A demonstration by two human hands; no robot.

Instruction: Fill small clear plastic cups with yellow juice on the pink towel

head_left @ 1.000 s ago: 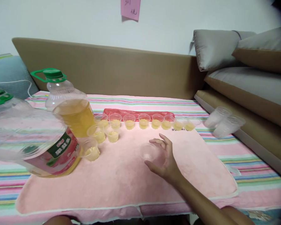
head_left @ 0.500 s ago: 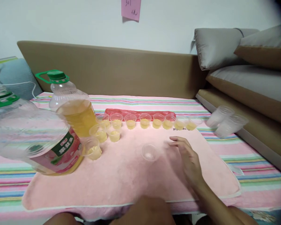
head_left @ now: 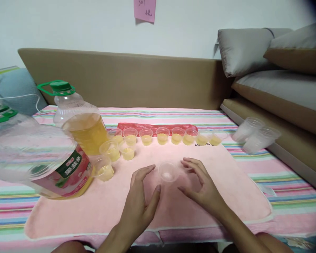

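1. One clear cup (head_left: 168,173), upright on the pink mat (head_left: 226,196), mid-width, with bare mat on every side of it.
2. Mat edges: the front one, white-trimmed, runs near the front of the striped cloth (head_left: 297,168); the right corner is rounded; the left side passes beside the large bottle (head_left: 65,175).
3. Open room: broad to the cup's right, moderate in front, narrower toward the left, where the bottle and three cups with yellow contents (head_left: 105,173) stand.
4. Rear limit: a row of eight more such cups (head_left: 163,138), along the mat's back edge, a red plastic bag (head_left: 155,127) behind.
5. Far right, off the mat: two stacks of clear cups (head_left: 260,140), tilted.
6. Left hand (head_left: 140,198): near the cup's left side, holding nothing; fingers curved forward, thumb well apart, the hollow facing the cup. Forearm slants in from the lower edge.
7. Right hand (head_left: 201,186): just beside the cup's right side, likewise unladen; fingers bent, thumb spread below them. Forearm enters from the lower right.
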